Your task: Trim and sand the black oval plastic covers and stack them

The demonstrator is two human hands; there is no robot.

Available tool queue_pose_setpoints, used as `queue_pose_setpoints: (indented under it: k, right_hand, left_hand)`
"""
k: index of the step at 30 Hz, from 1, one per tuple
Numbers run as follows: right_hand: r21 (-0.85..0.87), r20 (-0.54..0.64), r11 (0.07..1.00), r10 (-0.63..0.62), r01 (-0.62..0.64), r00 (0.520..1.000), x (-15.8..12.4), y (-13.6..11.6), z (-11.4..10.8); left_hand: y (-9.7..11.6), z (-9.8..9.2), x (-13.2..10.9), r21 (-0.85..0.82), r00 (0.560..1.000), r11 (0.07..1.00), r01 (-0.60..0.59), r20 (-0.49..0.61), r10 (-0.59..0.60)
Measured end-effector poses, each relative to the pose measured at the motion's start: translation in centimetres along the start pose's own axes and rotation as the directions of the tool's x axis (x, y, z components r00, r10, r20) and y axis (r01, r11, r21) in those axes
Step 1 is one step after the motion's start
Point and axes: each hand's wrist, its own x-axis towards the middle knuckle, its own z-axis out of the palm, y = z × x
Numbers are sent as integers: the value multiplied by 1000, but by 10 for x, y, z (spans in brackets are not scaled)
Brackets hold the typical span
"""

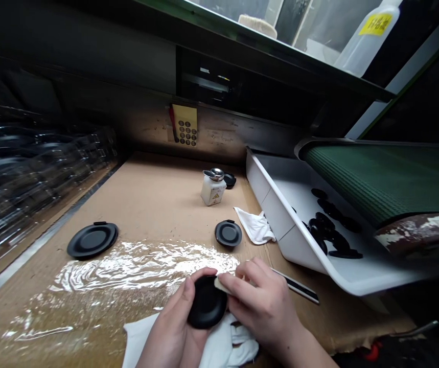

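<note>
On cardboard [154, 189], three discs [92, 240] [228, 233] [229, 180], hands [173, 327] [263, 306] holding fourth [207, 302]

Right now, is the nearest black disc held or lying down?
Held: the left hand cradles the black disc; the right hand pinches a pale pad.

Bench: brown card-topped workbench [146, 194] running beneath and beyond the fingers [242, 281].
Back wall: scuffed metal panel [219, 137] well ahead of the fingers.
Shelf: dark overhead shelf [280, 66] above that panel, up ahead.
Light: warm glow on the panel, below the shelf.
</note>
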Motion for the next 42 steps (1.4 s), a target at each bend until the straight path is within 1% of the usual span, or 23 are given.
queue_pose_setpoints:
  k: [5,8,10,12,15,18,21,24,26,29,31,33,34,35,37,38,39,40,42]
  right_hand:
    - [24,-12,999,-27,27,1000,-15,-7,-1]
    - [-11,-8,1000,-10,10,1000,-9,-7,-3]
    - [-23,-5,1000,4,-4,1000,-4,-6,-4]
    - [-10,-14,1000,15,-15,1000,-5,-7,-2]
    - [8,-19,1000,4,-4,1000,-20,-14,4]
    - [16,-25,999,-29,29,999,-37,-19,5]
    - [70,-2,996,-51,51,999,-39,-13,-1]
    - [158,55,987,-12,3,998,-31,1,-10]
    - [226,68,974,12,-27,998,-27,8,-14]
    - [259,39,966,-21,10,999,-27,10,-15]
    - [223,26,973,-66,58,997,-29,7,-12]
    - [189,-2,974,-130,128,992,-31,-1,-3]
    - [170,-46,974,-143,149,989,-31,-7,2]
    - [149,-114,977,-138,154,984,-31,-13,9]
    - [107,-243,987,-88,117,966,-29,-25,21]
    - [94,-277,991,-64,93,959,-28,-30,25]
    - [87,-287,993,-53,81,957,-27,-33,27]
    - [82,-272,993,-61,87,960,-27,-33,26]
    - [72,-198,991,-99,115,975,-29,-27,19]
  left_hand:
    - [-2,-1,1,-28,997,999,25,75,-23]
    - [-2,-1,2,-2,998,1000,-2,67,2]
    - [-2,0,1,15,998,1000,5,66,-6]
    - [-1,-1,0,10,997,999,30,72,-31]
    - [0,-4,0,-28,995,998,57,87,-54]
    - [1,-7,2,-46,993,995,90,75,-86]
    - [1,-7,3,-60,993,992,108,61,-105]
    - [1,-7,3,-77,992,991,114,69,-109]
    - [1,-6,3,-76,991,990,118,75,-112]
    - [1,-7,3,-87,989,988,127,86,-120]
    - [1,-8,3,-101,987,986,135,98,-125]
    - [0,-10,4,-102,986,984,144,102,-134]
    - [-1,-11,4,-95,985,984,148,102,-138]
    - [-1,-12,5,-87,985,985,151,102,-142]
    - [-2,-12,5,-76,984,985,156,101,-148]
    - [-2,-12,5,-74,983,984,159,102,-151]
    - [-2,-12,5,-75,983,984,160,102,-152]
    - [-2,-11,5,-78,984,985,157,101,-148]
    - [-3,-10,4,-83,987,988,134,105,-124]
